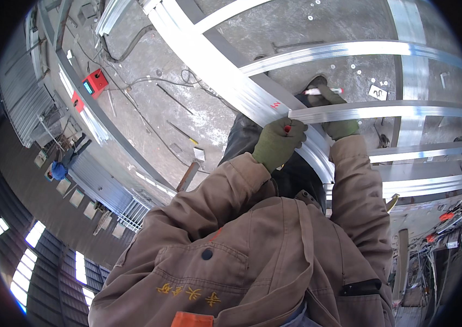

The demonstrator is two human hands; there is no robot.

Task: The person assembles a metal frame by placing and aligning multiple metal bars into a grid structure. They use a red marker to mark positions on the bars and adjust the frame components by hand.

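My left hand point(281, 143), at the left edge of the wide silver beam point(222, 72), is closed around a small red piece point(287, 128); my right hand point(342, 129), right of the beam, is partly curled round a marker point(316, 92). I judge the marker light, stiff and smooth, best pinched mid-barrel. Its long axis slants to the beam's, 1 end pointing toward the beam.

To the left of the wide metal beam point(203, 60) we have open floor point(149, 125) for a hand to pass over, with a thin rod point(174, 98) and a red box point(95, 83) in the way. To the beam's right, we could reach down between the middle rail point(394, 110) and far rail point(351, 52); our right hand point(342, 129) and its marker point(315, 92) crowd that gap beside the beam.
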